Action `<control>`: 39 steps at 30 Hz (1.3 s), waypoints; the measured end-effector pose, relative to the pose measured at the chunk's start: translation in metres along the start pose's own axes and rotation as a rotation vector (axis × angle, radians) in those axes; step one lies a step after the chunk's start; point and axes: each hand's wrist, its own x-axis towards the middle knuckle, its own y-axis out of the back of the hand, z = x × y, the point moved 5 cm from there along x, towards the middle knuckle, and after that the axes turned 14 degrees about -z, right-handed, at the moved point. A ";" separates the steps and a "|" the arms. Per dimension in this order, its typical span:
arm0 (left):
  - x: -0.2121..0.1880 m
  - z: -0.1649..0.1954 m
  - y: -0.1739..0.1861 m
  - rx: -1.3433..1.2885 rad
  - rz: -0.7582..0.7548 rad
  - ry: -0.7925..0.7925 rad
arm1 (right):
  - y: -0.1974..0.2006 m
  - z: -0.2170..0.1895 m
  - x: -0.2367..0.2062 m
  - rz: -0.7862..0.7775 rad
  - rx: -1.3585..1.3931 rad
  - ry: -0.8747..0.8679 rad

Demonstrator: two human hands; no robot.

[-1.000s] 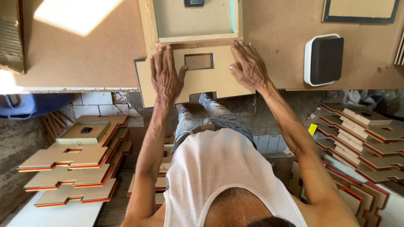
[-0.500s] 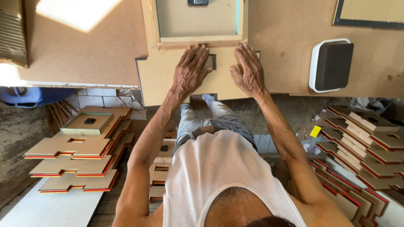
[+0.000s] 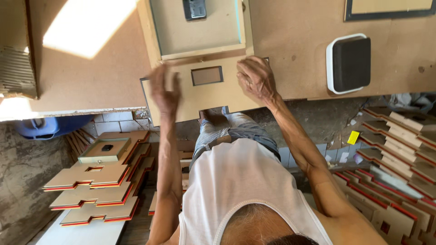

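Brown fibreboard panel [image 3: 200, 93] with a little window cut in it, sitting at the workbench [image 3: 91, 86] edge

Right hand [image 3: 255, 77] is pressed flat on the panel's corner, fingers curled loosely; left hand [image 3: 163, 88] is blurry above it, looks open.

Seen from above, the right hand [image 3: 255, 78] lies flat on a tan cut-out board [image 3: 200, 93] near the centre of the frame, which overhangs the front edge of the desk [image 3: 295, 41]. The left hand [image 3: 164, 90] is blurred over the board's left part. Just above the board sits a shallow open box [image 3: 200, 31] with a dark device [image 3: 194, 9] inside. At upper right lies a black pad in a white frame [image 3: 349, 63]. Stacks of cut boards [image 3: 97, 190] stand at lower left.
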 end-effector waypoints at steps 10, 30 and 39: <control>0.056 -0.051 0.031 0.274 -0.307 -0.159 | 0.009 -0.018 0.022 0.057 -0.005 0.090; 0.064 -0.066 0.028 0.500 -0.570 -0.306 | 0.011 -0.018 0.016 0.059 0.029 0.058; 0.068 -0.011 0.024 0.565 -0.273 -0.307 | 0.020 -0.001 0.009 0.084 -0.122 0.011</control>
